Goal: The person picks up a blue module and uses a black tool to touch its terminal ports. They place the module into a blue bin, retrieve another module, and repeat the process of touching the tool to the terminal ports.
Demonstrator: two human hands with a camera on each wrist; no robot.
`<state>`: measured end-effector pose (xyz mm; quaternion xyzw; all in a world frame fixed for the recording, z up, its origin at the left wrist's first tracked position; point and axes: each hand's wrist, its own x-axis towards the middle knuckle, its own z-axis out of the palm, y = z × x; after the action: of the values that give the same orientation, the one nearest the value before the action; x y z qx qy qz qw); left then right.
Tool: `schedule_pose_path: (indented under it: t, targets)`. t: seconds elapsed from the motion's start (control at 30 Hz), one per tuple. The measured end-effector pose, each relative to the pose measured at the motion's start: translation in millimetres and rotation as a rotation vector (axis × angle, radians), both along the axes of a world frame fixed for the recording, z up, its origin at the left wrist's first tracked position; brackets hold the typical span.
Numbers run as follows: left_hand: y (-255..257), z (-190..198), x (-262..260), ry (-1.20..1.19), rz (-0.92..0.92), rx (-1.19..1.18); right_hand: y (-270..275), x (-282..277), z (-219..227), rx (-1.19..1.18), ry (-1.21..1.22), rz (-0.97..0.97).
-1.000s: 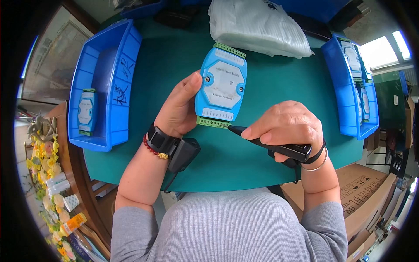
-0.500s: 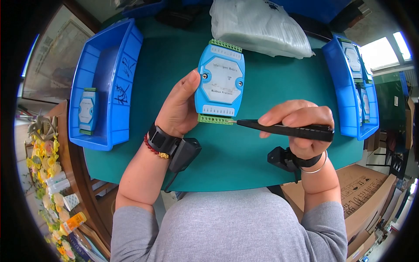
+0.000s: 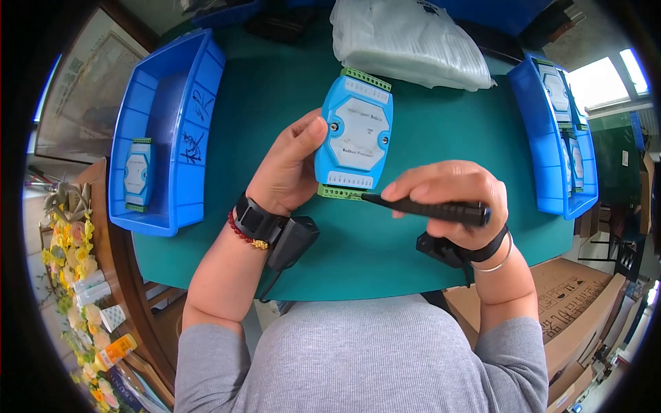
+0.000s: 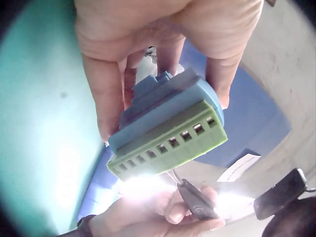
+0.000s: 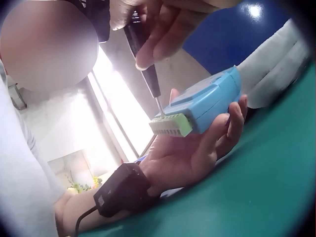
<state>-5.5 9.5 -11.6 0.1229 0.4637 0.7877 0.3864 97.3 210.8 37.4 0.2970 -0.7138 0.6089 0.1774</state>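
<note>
A blue module [image 3: 356, 134] with a pale label and green terminal strips at both ends is gripped at its left edge by my left hand [image 3: 289, 162], above the table. My right hand [image 3: 458, 199] holds a black screwdriver [image 3: 427, 209] by its handle, thumb and fingers round it. In the right wrist view the thin metal tip of the screwdriver [image 5: 150, 81] meets the top of the near green strip [image 5: 170, 125]. The left wrist view shows the square openings of that strip [image 4: 168, 143], with the tip just behind its lower edge.
On the left stands a blue bin [image 3: 186, 199] with one module [image 3: 136, 175] inside. Another blue bin [image 3: 547, 172] on the right holds several modules. White packing material [image 3: 410, 51] lies at the back of the green table [image 3: 344, 275]; a cardboard box [image 3: 571, 296] is at lower right.
The module, in my left hand, has shifted slightly right and down since half a second ago. My right hand has moved left, and the screwdriver handle is tilted differently.
</note>
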Motion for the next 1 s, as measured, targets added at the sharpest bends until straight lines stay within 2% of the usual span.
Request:
schedule_pose_path:
  t: [0.1,0.27,0.37,0.43,0.53,0.73,0.8,1.0]
  targets:
    - [1.0,2.5,1.9,-0.016,0.017,0.025,-4.3,5.2,0.9,-0.063,-0.119,-0.074]
    - [0.9,4.0,1.5,-0.105,0.051,0.104,-1.9,4.5,-2.5,-0.184,-0.133,-0.049]
    - [-0.5,0.5,-0.6,-0.141,0.032,0.117,3.5,-2.2,-3.1,-0.152,0.022,0.042]
    - [-1.2,0.5,-0.8,-0.145,0.022,0.118,4.9,-4.6,-1.5,-0.13,0.034,0.093]
    - [-0.2,1.9,-0.2,-0.145,0.015,0.122,2.2,-1.7,-0.5,-0.06,0.008,0.07]
    - [0.1,3.3,0.0,-0.13,0.018,0.104,4.1,-4.0,6.0,0.126,0.115,0.041]
    - [0.8,3.8,0.7,-0.12,0.025,0.098,-2.3,1.6,-3.0,0.013,0.042,-0.053]
    - [1.6,3.6,1.5,-0.113,0.059,0.091,-1.9,3.4,-8.0,-0.009,-0.042,-0.119]
